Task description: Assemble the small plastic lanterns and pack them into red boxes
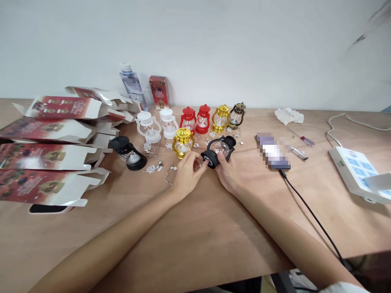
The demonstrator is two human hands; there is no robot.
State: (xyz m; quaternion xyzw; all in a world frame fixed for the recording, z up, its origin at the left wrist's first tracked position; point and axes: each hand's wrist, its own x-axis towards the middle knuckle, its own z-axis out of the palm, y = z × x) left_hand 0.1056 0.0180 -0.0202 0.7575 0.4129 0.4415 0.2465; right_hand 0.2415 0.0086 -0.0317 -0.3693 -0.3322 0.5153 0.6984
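Observation:
My right hand grips a small black lantern, which lies tilted with its base turned toward my left hand. The fingers of my left hand are closed at the underside of that base, thumb touching it; whether they also pinch some small part is hidden. Just behind my left hand stands a gold lantern. Another black lantern leans to the left. Bent metal wires and small round button cells lie beside my left hand.
Behind stand white, red, gold and bronze lanterns. Flattened red boxes pile up at left. A water bottle and red box stand by the wall. Rightward lie a phone, screwdriver and power strip.

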